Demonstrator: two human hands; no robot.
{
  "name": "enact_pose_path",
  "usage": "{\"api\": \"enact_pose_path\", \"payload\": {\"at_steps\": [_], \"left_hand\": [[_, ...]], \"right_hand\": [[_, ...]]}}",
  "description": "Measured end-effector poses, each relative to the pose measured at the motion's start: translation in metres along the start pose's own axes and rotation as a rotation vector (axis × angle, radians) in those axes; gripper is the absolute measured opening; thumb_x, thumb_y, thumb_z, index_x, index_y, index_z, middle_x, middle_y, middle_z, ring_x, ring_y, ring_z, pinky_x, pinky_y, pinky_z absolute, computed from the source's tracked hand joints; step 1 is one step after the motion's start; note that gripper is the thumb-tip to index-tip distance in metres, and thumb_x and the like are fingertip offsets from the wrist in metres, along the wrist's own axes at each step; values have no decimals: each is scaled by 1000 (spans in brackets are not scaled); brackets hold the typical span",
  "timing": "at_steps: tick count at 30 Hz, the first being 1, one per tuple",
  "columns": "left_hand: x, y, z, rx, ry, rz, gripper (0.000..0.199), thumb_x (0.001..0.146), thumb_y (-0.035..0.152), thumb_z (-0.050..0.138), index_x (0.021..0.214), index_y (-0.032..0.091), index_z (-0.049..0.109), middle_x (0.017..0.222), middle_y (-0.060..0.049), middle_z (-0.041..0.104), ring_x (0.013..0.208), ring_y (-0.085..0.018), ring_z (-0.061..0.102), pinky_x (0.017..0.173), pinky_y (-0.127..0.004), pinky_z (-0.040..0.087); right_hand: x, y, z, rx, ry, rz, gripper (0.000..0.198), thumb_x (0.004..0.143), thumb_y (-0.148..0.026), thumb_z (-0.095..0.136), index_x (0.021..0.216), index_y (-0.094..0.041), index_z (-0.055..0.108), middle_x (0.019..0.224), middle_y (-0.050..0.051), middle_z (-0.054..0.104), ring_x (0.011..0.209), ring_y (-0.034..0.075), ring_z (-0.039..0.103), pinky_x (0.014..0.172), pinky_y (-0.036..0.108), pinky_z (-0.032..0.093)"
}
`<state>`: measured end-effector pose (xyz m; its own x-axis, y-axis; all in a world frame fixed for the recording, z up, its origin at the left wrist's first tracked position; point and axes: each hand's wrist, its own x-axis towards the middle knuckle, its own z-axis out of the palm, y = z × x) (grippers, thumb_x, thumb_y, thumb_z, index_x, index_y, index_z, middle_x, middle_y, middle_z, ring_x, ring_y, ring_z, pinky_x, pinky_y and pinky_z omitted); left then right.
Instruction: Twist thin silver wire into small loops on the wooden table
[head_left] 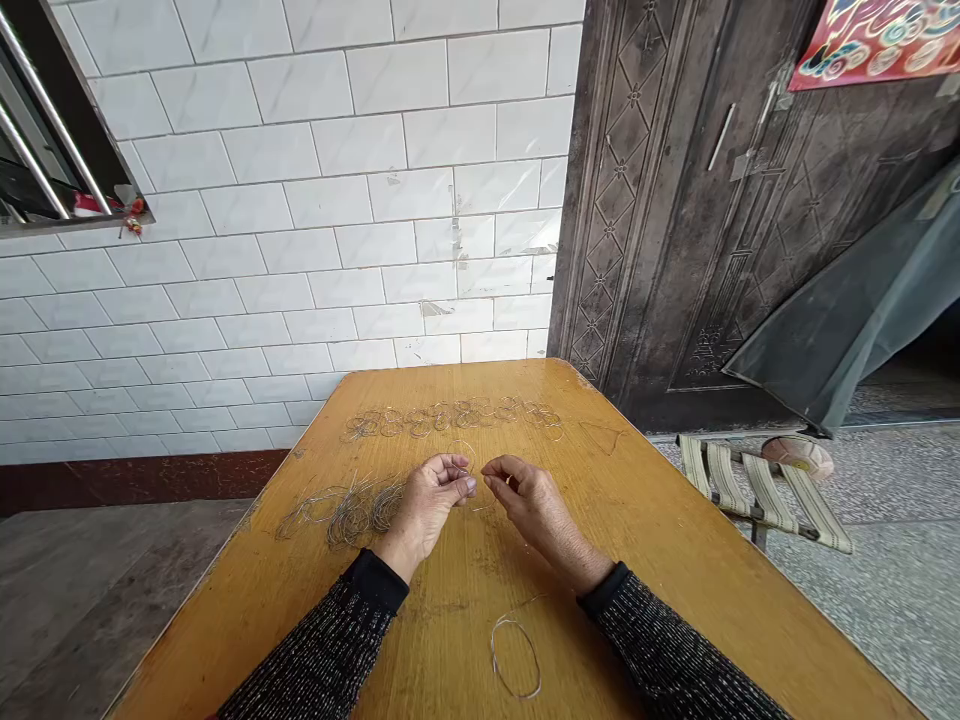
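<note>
Over the middle of the table, my left hand [441, 490] pinches a thin wire loop [466, 446] between thumb and fingers. Just to its right, my right hand [517, 485] is closed in a pinch close to the same loop, and the wire between its fingertips is too fine to follow clearly. A tangled pile of thin wire [352, 512] lies left of my left hand. Beyond both hands, a row of small coiled wire rings [457, 413] stretches across the table. One single wire loop with a loose tail [516, 657] rests nearer to me, between my forearms.
The yellow wooden table [600, 620] stands against a white tiled wall [315, 180]. A bent wire piece [602, 437] lies at the table's far right. Right of the table are a folding stool with striped straps [761, 490], a ball [799, 456] and a dark carved door [675, 250].
</note>
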<state>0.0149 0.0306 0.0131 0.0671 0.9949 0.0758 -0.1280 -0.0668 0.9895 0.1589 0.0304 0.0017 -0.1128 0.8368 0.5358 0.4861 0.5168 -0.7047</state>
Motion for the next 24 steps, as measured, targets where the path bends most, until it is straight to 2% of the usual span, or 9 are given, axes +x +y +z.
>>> {"api": "enact_pose_path", "payload": {"at_steps": [7,12,20,24], "left_hand": [[2,-1,-3,-50,-58,-28,26,53,24,72,72,14,56,62,2,55,57,-8,52,54,-20,36],[1,-3,-5,-82,-114,-68,28,53,26,73,72,14,56,63,2,55,58,-8,52,54,-20,34],[1,-3,-5,-125,-153,-103,28,55,26,74,72,14,54,62,3,54,57,-7,51,54,-19,34],[2,-4,-7,-185,-163,-124,29,55,26,75,70,14,53,61,3,54,56,-7,52,53,-19,35]], "right_hand": [[0,2,1,290,-75,138,14,76,-26,51,71,-18,62,65,0,56,42,8,41,42,20,33],[2,5,0,418,-140,188,15,74,-28,53,69,-17,62,59,-2,53,42,7,40,41,19,34],[2,10,1,363,-144,186,14,73,-27,54,70,-17,62,63,0,56,45,7,44,43,19,35],[3,11,1,362,-142,219,14,72,-27,55,70,-15,62,57,-2,52,45,8,44,44,19,35]]}}
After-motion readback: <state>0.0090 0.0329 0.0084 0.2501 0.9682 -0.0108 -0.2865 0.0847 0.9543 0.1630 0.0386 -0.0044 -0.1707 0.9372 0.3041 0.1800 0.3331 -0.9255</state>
